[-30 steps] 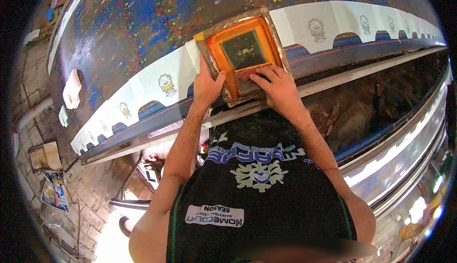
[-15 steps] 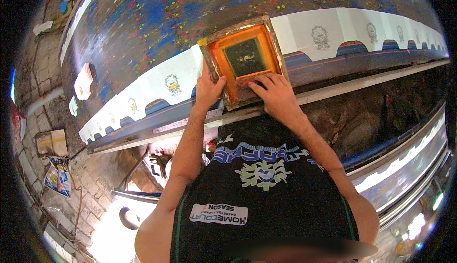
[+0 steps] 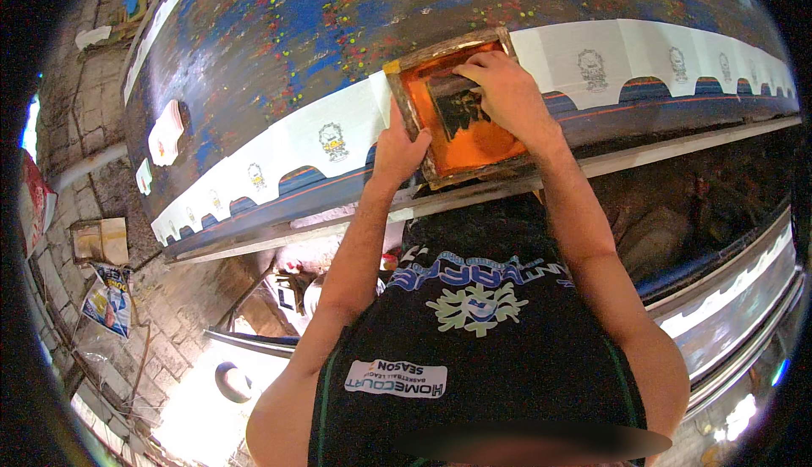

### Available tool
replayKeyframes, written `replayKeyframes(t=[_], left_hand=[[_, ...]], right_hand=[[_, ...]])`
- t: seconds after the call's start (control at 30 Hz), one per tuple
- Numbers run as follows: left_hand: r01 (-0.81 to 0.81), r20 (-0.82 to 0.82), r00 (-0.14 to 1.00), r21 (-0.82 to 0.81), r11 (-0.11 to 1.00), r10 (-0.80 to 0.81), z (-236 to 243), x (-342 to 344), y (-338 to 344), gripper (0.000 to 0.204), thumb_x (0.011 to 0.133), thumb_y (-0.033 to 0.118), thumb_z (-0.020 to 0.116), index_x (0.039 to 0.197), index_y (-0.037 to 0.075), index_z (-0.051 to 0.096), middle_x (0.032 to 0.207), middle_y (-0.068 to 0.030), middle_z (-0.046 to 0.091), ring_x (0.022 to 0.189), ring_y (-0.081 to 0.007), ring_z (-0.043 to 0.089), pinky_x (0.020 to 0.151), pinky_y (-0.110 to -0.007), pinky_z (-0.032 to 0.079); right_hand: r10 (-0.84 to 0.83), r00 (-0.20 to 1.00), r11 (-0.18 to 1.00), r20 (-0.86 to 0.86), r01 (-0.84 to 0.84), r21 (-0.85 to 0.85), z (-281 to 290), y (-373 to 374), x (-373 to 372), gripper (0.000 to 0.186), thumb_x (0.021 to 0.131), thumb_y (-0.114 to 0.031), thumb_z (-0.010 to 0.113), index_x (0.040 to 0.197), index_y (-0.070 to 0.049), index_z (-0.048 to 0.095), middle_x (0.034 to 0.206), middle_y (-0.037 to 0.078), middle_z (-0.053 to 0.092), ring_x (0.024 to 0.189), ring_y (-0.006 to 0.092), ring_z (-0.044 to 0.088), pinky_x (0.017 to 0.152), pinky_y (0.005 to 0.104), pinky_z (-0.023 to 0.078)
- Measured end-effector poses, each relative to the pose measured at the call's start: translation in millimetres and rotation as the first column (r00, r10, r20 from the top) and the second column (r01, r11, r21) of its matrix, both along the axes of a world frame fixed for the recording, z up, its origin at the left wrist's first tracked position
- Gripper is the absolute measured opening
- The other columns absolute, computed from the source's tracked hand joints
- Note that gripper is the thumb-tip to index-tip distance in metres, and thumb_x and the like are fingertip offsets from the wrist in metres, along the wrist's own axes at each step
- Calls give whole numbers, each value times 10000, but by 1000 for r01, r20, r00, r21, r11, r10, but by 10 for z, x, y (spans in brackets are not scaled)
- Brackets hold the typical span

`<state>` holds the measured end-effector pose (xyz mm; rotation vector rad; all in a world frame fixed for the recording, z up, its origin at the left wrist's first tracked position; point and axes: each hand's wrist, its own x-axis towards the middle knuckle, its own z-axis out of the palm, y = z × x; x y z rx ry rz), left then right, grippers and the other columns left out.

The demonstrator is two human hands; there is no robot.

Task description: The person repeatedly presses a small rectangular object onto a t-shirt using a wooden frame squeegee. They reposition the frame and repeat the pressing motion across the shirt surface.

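A small wooden screen-printing frame [image 3: 461,49] with orange mesh [image 3: 482,147] lies over the row of white paper pieces along the table's near edge. My left hand [image 3: 400,154] grips the frame's left side, thumb on top of the rim. Inside the frame, my right hand [image 3: 512,99] is closed on what looks like a small dark squeegee [image 3: 446,86], mostly hidden under the fingers, near the far end of the mesh. Dark ink or stencil shows below it. Left of the frame, a white paper piece [image 3: 336,141] bears a round printed emblem with some yellow in it.
More white pieces [image 3: 592,69] with dark emblems run to the right. The long table [image 3: 338,44] is spotted with paint. A stack of pieces [image 3: 166,133] sits at its left end. A pale rail [image 3: 609,156] edges the near side. Cardboard [image 3: 100,240] lies on the floor.
My right hand has moved from the near end of the frame to the far end, taking the squeegee along. My left hand still holds the frame's side. The whole view has shifted slightly.
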<state>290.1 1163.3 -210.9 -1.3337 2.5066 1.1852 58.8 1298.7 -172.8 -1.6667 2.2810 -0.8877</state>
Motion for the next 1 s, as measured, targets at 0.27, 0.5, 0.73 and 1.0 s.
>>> replayKeyframes(t=[0.27,0.5,0.73,1.0], left_hand=[[53,-29,998,26,998,-53,72,-23,3,1031,959,300,724,1721,-17,106,1030,-359,768,932,-553,759,850,-600,626],[91,18,996,80,993,-92,138,-28,-36,1090,972,352,719,1716,-55,36,994,-407,744,931,-582,743,859,-616,615],[154,-35,988,45,987,-152,119,-27,-71,1096,978,365,699,1675,-156,33,833,-364,732,810,-548,746,759,-599,615],[167,-32,986,79,983,-165,117,-25,-87,1094,996,383,682,1677,-159,19,813,-341,736,764,-528,746,720,-587,617]], right_hand=[[10,999,987,47,-17,162,91,604,567,539,823,75,707,1332,-99,744,1328,126,709,1242,375,662,1062,478,566],[37,995,951,93,-64,303,331,567,543,590,796,41,735,1351,-160,728,1295,126,732,1240,385,670,1046,488,578],[-16,1000,991,-25,19,130,164,-188,67,546,859,77,710,1359,-142,724,1322,126,719,1233,392,664,1035,494,574],[58,998,956,33,-65,286,223,354,371,535,862,-4,699,1377,-143,731,1340,141,722,1274,384,664,1061,483,576]])
